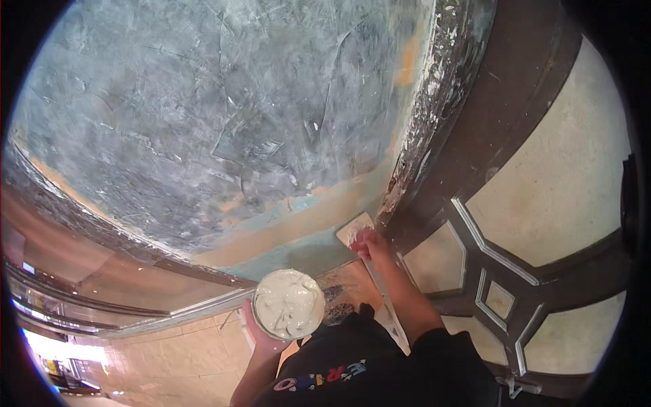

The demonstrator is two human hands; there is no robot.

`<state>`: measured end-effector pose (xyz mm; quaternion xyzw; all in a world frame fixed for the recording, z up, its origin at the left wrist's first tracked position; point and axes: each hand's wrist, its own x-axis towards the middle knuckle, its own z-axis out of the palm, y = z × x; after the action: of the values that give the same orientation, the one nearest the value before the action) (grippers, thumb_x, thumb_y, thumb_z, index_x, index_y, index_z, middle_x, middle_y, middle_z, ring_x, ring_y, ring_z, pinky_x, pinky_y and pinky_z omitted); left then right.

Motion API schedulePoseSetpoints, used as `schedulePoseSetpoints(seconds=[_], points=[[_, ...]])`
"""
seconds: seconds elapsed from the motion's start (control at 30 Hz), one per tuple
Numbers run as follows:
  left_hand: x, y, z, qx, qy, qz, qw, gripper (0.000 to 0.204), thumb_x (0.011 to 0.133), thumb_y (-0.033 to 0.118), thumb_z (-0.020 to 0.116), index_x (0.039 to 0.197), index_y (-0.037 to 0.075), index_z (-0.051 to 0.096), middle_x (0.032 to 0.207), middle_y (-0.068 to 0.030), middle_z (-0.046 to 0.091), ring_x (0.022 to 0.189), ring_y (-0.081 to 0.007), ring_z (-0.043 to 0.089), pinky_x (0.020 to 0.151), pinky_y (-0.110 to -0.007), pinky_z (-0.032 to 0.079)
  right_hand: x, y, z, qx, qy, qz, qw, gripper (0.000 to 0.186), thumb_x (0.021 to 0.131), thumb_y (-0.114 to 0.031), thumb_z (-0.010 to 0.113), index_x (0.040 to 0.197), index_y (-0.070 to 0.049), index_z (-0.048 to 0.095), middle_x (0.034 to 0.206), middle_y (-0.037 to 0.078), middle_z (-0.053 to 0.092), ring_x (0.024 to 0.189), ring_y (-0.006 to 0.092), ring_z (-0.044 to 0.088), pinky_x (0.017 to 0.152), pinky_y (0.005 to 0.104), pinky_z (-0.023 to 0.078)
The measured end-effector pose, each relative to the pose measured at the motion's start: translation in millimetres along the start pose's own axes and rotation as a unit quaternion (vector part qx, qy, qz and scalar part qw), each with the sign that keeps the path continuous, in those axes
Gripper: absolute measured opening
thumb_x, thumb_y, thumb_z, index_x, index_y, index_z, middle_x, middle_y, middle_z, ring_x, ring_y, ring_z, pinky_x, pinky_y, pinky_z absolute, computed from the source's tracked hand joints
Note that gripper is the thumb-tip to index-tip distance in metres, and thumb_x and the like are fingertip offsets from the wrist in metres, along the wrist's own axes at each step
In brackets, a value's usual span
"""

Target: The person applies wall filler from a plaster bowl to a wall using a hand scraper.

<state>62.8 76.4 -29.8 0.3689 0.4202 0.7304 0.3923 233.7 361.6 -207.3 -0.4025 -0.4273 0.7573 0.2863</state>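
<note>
Left hand (261,332) cupped under a round bowl (289,304) of thick white paste, fingers wrapped beneath its base, held low near the chest. Right hand (369,245) stretched forward, clamped on the handle of a flat scraper (354,229), its pale blade pressed against the lower corner of the wall (224,122). Wall smeared in grey-blue filler with bare tan patches along the bottom edge. Dark wooden door (529,203) with cream panels just beside the corner. Tiled floor (183,359) below.
</note>
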Motion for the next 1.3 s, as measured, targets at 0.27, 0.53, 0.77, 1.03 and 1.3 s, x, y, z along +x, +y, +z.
schedulePoseSetpoints(seconds=[0.27, 0.53, 0.77, 1.03, 1.3], points=[[22.9, -26.5, 14.0, -0.368, 0.161, -0.18, 0.898, 0.077, 0.092, 0.065, 0.029, 0.146, 0.011, 0.034, 0.147, -0.0144, 0.038, 0.133, -0.0371, 0.04, 0.11, -0.054, 0.033, -71.1, -81.7, -3.1, -0.063, -0.027, -0.051, 0.996, 0.021, 0.094, -0.023, 0.061, 0.107, -0.009, 0.053, 0.086, 0.003, 0.062, 0.061, 0.0111, 0.061, 0.049, 0.0222, 0.047], [35.3, -34.4, 37.6, -0.453, 0.119, -0.127, 0.874, 0.081, 0.09, 0.068, 0.03, 0.148, 0.01, 0.031, 0.15, -0.0163, 0.034, 0.134, -0.0391, 0.038, 0.109, -0.055, 0.032, -105.1, -165.6, 43.2, -0.207, -0.098, -0.331, 0.915, 0.018, 0.085, -0.003, 0.064, 0.102, -0.006, 0.058, 0.102, 0.009, 0.06, 0.092, 0.019, 0.062, 0.073, 0.0289, 0.051], [36.9, -35.2, 51.6, -0.454, 0.152, -0.106, 0.872, 0.081, 0.09, 0.068, 0.033, 0.147, 0.01, 0.031, 0.15, -0.0167, 0.034, 0.133, -0.0395, 0.04, 0.108, -0.054, 0.035, -128.5, -216.7, 59.0, -0.479, -0.129, -0.536, 0.683, 0.026, 0.063, -0.004, 0.069, 0.088, -0.012, 0.069, 0.106, 0.006, 0.058, 0.095, 0.0289, 0.056, 0.079, 0.0387, 0.048], [33.4, -32.6, 68.7, -0.415, 0.134, -0.1, 0.894, 0.088, 0.088, 0.071, 0.033, 0.148, 0.007, 0.029, 0.149, -0.0188, 0.035, 0.132, -0.0393, 0.04, 0.108, -0.053, 0.035, -130.5, -223.2, 83.4, -0.531, -0.095, -0.655, 0.53, 0.022, 0.06, -0.012, 0.073, 0.08, -0.018, 0.067, 0.103, -0.001, 0.056, 0.098, 0.0257, 0.053, 0.081, 0.0414, 0.044], [22.8, -35.6, 71.4, -0.422, 0.12, -0.121, 0.891, 0.089, 0.088, 0.071, 0.032, 0.147, 0.005, 0.029, 0.148, -0.0191, 0.037, 0.132, -0.0388, 0.041, 0.108, -0.052, 0.036, -133.6, -217.5, 91.0, -0.508, -0.132, -0.652, 0.547, 0.024, 0.063, -0.011, 0.072, 0.085, -0.019, 0.067, 0.103, 0.0, 0.056, 0.096, 0.0246, 0.054, 0.082, 0.0419, 0.045]])
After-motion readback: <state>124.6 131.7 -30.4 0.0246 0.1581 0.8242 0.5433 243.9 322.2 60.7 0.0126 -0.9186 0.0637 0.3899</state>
